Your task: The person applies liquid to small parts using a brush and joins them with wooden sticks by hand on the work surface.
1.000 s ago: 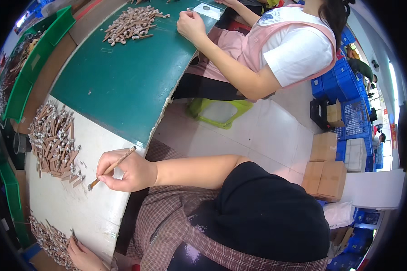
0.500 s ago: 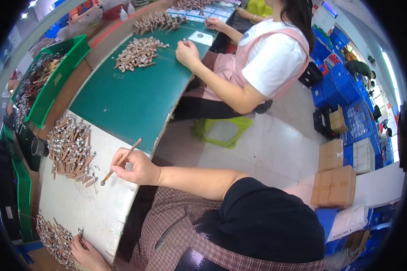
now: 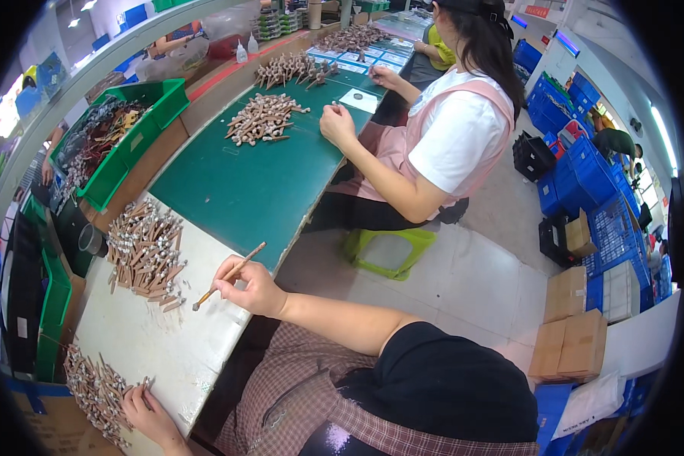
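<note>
In my right hand (image 3: 252,293) is a thin brush (image 3: 207,297) with a brown handle and a dark tip, gripped like a pen above the pale tabletop (image 3: 205,334). My left hand (image 3: 150,415) rests at the edge of a near pile of small brown stick-shaped pieces (image 3: 91,384) with whitish ends. Its fingers are pinched together at one small piece (image 3: 146,382), partly hidden by the fingertips. A second pile of similar pieces (image 3: 144,251) lies farther up the table, left of the brush.
A co-worker (image 3: 456,121) in a pink apron sits to the right of the green table mat (image 3: 243,190), which bears more piles. Green bins (image 3: 140,140) and a dark cup (image 3: 93,240) line the left edge. Cardboard boxes (image 3: 566,346) and blue crates stand at the right.
The view has shifted, so the scene sits farther right. My left fingers, which held a small piece upright, are now lower against the near pile's edge. My right hand still holds the brush.
</note>
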The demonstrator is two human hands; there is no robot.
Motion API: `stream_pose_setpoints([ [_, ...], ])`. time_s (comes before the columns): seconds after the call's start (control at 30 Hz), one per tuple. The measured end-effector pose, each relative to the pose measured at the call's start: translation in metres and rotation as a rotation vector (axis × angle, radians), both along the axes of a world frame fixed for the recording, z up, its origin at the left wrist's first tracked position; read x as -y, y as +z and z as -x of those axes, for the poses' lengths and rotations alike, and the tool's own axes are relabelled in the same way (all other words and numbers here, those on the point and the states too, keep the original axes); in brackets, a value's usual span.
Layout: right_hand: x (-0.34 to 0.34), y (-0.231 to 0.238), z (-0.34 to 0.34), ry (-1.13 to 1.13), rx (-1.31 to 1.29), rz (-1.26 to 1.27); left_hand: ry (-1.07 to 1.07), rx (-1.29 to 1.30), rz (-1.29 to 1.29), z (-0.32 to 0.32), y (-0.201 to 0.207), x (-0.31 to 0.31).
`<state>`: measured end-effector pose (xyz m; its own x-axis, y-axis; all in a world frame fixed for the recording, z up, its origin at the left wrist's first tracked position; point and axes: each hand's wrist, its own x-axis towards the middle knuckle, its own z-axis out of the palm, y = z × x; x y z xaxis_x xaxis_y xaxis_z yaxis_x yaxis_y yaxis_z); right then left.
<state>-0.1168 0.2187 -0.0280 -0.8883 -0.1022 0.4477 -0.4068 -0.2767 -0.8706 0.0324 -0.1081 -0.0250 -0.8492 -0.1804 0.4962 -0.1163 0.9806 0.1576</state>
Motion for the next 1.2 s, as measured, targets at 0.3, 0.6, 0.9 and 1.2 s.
stream_pose_setpoints([
  [0.3, 0.002, -0.024, 0.016, 0.138, 0.128, 0.19, 0.087, 0.007, 0.121, 0.003, -0.009, 0.016],
  [0.6, -0.003, -0.019, 0.032, 0.117, 0.175, 0.175, -0.134, -0.311, 0.057, 0.009, 0.011, -0.044],
  [0.9, 0.001, -0.012, 0.028, 0.177, 0.273, 0.134, -1.107, 0.889, -0.51, -0.068, 0.012, -0.105],
  [1.2, -0.002, 0.0, 0.021, 0.166, 0.337, 0.151, -0.568, 1.15, -1.091, -0.035, 0.022, -0.109],
])
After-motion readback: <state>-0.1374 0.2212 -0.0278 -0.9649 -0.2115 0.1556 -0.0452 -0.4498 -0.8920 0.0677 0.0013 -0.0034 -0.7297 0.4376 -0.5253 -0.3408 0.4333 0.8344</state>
